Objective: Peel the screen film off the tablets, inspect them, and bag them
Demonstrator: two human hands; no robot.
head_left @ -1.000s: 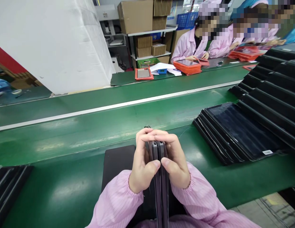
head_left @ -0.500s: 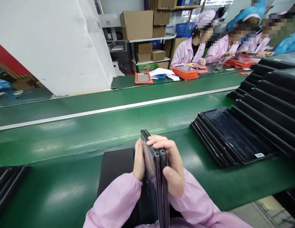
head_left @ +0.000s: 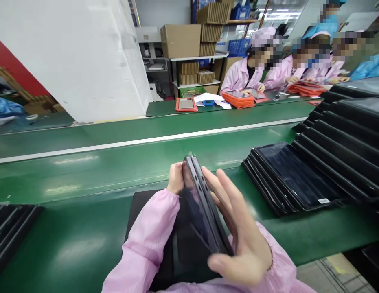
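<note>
Two dark tablets [head_left: 204, 199], face to face and standing on edge, are held together above a black mat [head_left: 146, 203]. Ports and slots show along their upper edges, and the left one has a glossy, film-like face. My left hand [head_left: 176, 178] is closed on their far left end, its fingers partly hidden. On the other side, my right hand [head_left: 241, 232] curves loosely round them. Its fingers are spread along the right face and its thumb lies by the near lower corner. Motion blurs that hand slightly.
Black tablets [head_left: 296, 175] lie in overlapping stacks at right, with more dark ones [head_left: 15, 224] at left. A green bench [head_left: 85, 244] runs across. Beyond it, co-workers [head_left: 241, 75] in pink handle orange-cased tablets [head_left: 238, 99]. Cartons [head_left: 180, 40] fill a shelf behind.
The tablets have turned so that a different edge with ports faces up. My left hand has moved to their far end. My right hand has slid nearer and its fingers have spread.
</note>
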